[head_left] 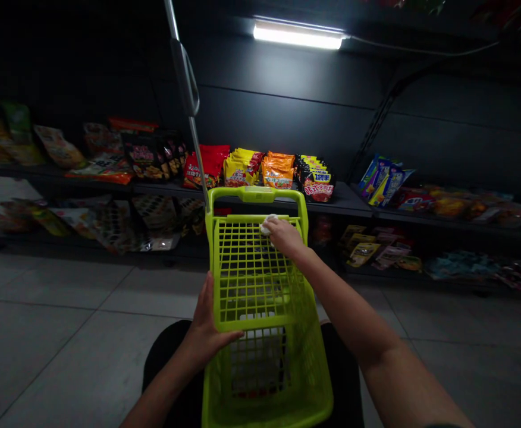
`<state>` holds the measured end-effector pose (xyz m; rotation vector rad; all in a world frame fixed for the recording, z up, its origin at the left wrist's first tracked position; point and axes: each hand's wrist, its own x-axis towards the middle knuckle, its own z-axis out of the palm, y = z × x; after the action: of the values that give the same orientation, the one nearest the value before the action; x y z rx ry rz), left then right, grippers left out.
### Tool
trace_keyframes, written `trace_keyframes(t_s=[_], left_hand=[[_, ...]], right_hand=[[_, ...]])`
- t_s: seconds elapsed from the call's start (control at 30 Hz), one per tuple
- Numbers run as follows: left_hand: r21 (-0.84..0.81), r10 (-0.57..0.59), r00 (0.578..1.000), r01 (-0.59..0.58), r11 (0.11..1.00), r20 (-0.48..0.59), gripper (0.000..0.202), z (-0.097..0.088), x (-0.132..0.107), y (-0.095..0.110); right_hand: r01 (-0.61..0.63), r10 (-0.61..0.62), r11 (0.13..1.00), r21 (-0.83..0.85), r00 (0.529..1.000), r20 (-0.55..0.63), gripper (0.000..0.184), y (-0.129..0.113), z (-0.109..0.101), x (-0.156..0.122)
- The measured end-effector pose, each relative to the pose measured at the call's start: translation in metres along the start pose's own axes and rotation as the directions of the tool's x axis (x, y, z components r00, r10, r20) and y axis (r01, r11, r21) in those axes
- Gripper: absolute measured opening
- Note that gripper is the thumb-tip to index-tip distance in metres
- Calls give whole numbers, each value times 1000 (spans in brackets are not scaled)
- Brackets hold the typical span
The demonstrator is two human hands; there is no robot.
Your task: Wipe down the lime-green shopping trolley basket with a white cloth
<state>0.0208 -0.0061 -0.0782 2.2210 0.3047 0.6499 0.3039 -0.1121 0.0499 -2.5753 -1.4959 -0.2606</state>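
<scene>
The person's right hand (pixel 285 236) is at the centre of the frame, fingers bunched and closed on a small white cloth (pixel 268 225) (it could be a tissue, the frame doesn't settle it). The cloth is pressed against the far top of the grid on a lime-green plastic shopping basket (pixel 214 261). The left hand (pixel 209 324) is lower down, half open, with the thumb raised and the fingers reaching across the basket's near green rim. I can't tell how firmly it is gripping.

The basket stands tilted at bottom centre, directly in front of the person's dark trousers (pixel 166 351), with its green handle bar (pixel 256 194) at the top. A metal pole (pixel 190 89) with a grey grip rises from its upper left corner toward the top of the frame.

Beyond it, dark shelves (pixel 341 202) run across the middle of the frame, holding red, yellow and orange snack bags (pixel 278 170) at centre and blue-and-yellow boxes (pixel 383 178) to the right. More packets (pixel 109 226) lie on a lower shelf at left. A bright light tube (pixel 298 34) is fixed at top centre, and grey floor tiles (pixel 55 309) fill the lower left.
</scene>
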Motion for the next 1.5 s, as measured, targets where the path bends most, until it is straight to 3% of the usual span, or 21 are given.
trace_keyframes(t_s=[0.07, 0.13, 0.33, 0.43, 0.53, 0.6, 0.67, 0.73, 0.83, 0.93, 1.1, 1.2, 1.27, 1.33, 1.4, 1.5], left_hand=[[8, 9, 1000, -9, 1000, -4, 135, -1, 1, -2], [12, 20, 1000, -20, 1000, -2, 138, -2, 2, -4], [28, 67, 998, -67, 997, -12, 136, -3, 1, -8], [16, 64, 998, -63, 998, -14, 137, -2, 0, -7], [-7, 54, 999, -54, 999, -7, 136, -1, 0, -6], [-26, 44, 999, -44, 999, 1, 136, -1, 0, -5], [-30, 31, 1000, -31, 999, 3, 137, 0, 1, -5], [-24, 26, 1000, -26, 999, -2, 137, 0, 2, -5], [-20, 28, 1000, -29, 999, -6, 138, 1, 4, -5], [-17, 31, 999, -31, 999, -7, 139, 1, 5, -6], [-13, 43, 999, -43, 999, -8, 137, -1, 5, -7], [-28, 50, 999, -50, 998, -16, 136, 0, 4, -7], [-27, 52, 999, -53, 998, -15, 136, 0, 3, -7], [-29, 50, 999, -51, 998, -12, 136, 0, 2, -7], [-35, 49, 999, -49, 998, -12, 135, 0, 2, -6], [-38, 49, 999, -49, 998, 0, 134, -1, 4, -4]], right_hand=[[59, -58, 998, -30, 998, 33, 36, -4, 8, -5], [136, -135, 990, -25, 990, 50, 30, -12, 11, -27], [359, -371, 928, 100, 917, 145, 18, -48, 1, -139], [411, -457, 882, 230, 866, 205, 18, -50, -11, -172], [419, -540, 798, 434, 816, 205, 33, -28, -18, -157], [363, -467, 797, 482, 877, 112, 43, -5, -17, -124], [232, -249, 890, 393, 968, -6, 45, 15, -10, -81], [83, -72, 967, 242, 996, -54, 44, 28, -3, -43], [48, -49, 996, 71, 999, 4, 42, 29, 7, -15], [137, -137, 991, -1, 990, 37, 39, 17, 11, -31], [306, -307, 952, 24, 944, 125, 23, -17, 5, -114], [339, -354, 934, 110, 919, 175, 23, -34, -1, -163], [339, -379, 917, 211, 905, 195, 27, -35, -7, -182], [328, -407, 884, 333, 890, 204, 35, -26, -14, -182], [275, -361, 873, 403, 920, 155, 46, -9, -18, -160], [109, -112, 939, 326, 994, -10, 60, 22, -16, -101]])
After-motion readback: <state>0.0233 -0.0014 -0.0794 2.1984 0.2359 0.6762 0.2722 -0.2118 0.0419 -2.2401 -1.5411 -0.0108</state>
